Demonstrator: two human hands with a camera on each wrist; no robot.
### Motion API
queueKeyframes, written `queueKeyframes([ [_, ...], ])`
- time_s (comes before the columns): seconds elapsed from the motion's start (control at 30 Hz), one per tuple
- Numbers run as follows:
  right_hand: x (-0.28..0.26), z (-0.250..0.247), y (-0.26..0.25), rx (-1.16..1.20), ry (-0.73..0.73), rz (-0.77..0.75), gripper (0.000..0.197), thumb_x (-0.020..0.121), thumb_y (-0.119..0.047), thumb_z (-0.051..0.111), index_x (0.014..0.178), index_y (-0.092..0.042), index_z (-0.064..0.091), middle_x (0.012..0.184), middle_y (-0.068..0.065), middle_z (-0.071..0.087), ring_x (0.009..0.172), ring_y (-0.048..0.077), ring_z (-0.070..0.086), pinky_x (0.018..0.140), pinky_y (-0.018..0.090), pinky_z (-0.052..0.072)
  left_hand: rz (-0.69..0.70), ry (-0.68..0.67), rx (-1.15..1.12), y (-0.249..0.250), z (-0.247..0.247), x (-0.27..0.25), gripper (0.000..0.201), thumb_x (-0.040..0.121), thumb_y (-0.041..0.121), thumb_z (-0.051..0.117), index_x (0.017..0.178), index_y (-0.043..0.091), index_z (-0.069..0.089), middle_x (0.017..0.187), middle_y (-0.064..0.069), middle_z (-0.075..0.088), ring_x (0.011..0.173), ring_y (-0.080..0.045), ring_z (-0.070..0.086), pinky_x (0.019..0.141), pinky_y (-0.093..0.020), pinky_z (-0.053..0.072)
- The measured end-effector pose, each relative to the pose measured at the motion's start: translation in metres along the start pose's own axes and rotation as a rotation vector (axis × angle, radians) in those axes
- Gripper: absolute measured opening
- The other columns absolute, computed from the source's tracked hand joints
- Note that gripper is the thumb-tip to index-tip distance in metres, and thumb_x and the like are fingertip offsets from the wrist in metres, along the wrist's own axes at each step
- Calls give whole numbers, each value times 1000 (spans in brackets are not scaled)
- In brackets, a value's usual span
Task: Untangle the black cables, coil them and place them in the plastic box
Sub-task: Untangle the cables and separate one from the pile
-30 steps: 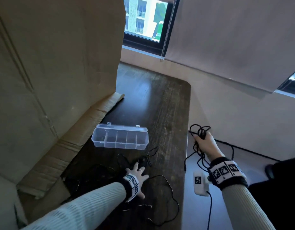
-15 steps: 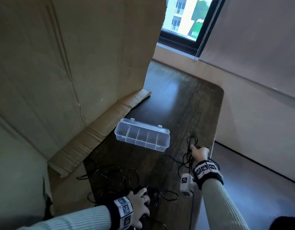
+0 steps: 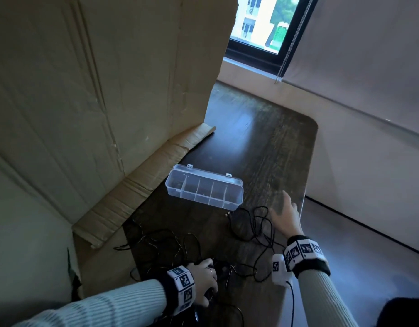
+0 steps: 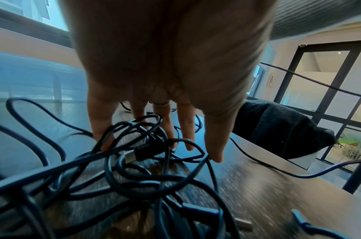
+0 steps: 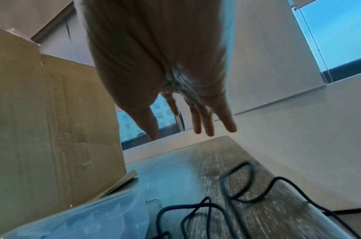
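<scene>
A tangle of black cables [image 3: 170, 246] lies on the near part of the dark wooden table [image 3: 262, 149]. My left hand [image 3: 210, 279] rests on the tangle, its fingers straight among the loops [image 4: 134, 169] in the left wrist view. A looser black cable [image 3: 253, 223] lies just in front of the clear plastic box [image 3: 199, 199], which stands open with several empty compartments. My right hand [image 3: 282, 208] hovers over the table's right edge beside that cable, fingers spread and holding nothing. In the right wrist view the right hand [image 5: 179, 132] is above the cable [image 5: 236, 182] and box [image 5: 83, 218].
A large cardboard sheet [image 3: 109, 90] stands along the table's left side, its folded flap [image 3: 137, 192] lying on the tabletop behind the box. The table's right edge [image 3: 307, 185] drops to the floor. A window [image 3: 262, 22] is at the far end.
My right hand has let go of the cable bundle, which now lies on the table, and has opened and moved forward. My left hand stays on the tangle.
</scene>
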State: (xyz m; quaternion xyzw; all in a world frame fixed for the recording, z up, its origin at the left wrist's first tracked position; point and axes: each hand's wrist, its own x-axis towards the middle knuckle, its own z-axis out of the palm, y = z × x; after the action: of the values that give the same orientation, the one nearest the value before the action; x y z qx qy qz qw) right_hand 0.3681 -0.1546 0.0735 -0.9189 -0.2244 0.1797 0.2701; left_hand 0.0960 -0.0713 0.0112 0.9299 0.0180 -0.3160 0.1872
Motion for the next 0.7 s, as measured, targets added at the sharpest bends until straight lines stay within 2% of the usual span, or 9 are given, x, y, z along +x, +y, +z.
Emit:
queueKeyframes([
  [0.1,-20,-3,19,58,100,5,68,90,-26,63,148,-15,30,140,21,41,125,38,46,104,45,40,-12,18,-17,2,-7,0,50,83,32,67,130,27,53,141,3,43,137,-20,21,100,-52,36],
  [0.2,-38,-4,42,164,115,94,60,88,-26,66,140,-8,41,133,19,53,121,32,53,100,40,45,-16,122,-149,-4,-12,-2,50,81,26,71,128,28,55,136,4,46,129,-16,38,103,-40,40],
  [0.27,-47,-1,58,150,91,207,61,88,-26,67,140,-7,41,133,19,54,123,35,51,100,43,46,-11,197,-238,-7,-14,-5,47,79,23,72,123,29,58,131,4,49,124,-15,45,102,-34,43],
  [0.33,-54,8,76,103,-4,314,68,84,-31,69,141,-9,39,135,17,54,126,38,47,102,47,44,-7,237,-273,-9,-17,-8,43,79,23,71,120,28,61,129,3,51,121,-15,47,101,-33,43],
  [0.43,-49,37,105,93,-129,341,83,62,-47,75,133,-15,47,131,12,59,120,33,55,103,47,45,-13,254,-294,-9,-17,-13,43,80,27,70,122,27,60,130,2,51,122,-15,47,101,-34,43],
  [0.53,-38,62,104,97,-193,421,91,77,-43,75,143,0,30,141,20,47,129,35,47,104,39,42,-19,230,-289,-6,-10,-19,43,81,30,69,123,27,58,132,2,50,124,-15,44,103,-37,42],
  [0.57,-34,67,98,106,-204,456,95,78,-42,75,144,5,26,141,22,46,129,36,47,103,39,43,-12,227,-289,-4,-8,-22,43,81,30,69,123,27,58,132,3,50,125,-15,42,103,-37,41],
  [0.63,-20,73,90,80,-238,509,97,76,-44,77,142,10,30,136,23,51,123,36,52,99,41,47,7,237,-294,-2,-3,-26,42,82,29,69,123,27,59,134,3,48,126,-13,40,105,-36,39],
  [0.7,-6,77,83,5,-258,482,82,78,-40,75,134,10,42,127,23,58,115,35,57,92,39,50,25,260,-319,-2,2,-29,42,82,28,69,123,27,59,135,4,47,127,-11,39,106,-32,37],
])
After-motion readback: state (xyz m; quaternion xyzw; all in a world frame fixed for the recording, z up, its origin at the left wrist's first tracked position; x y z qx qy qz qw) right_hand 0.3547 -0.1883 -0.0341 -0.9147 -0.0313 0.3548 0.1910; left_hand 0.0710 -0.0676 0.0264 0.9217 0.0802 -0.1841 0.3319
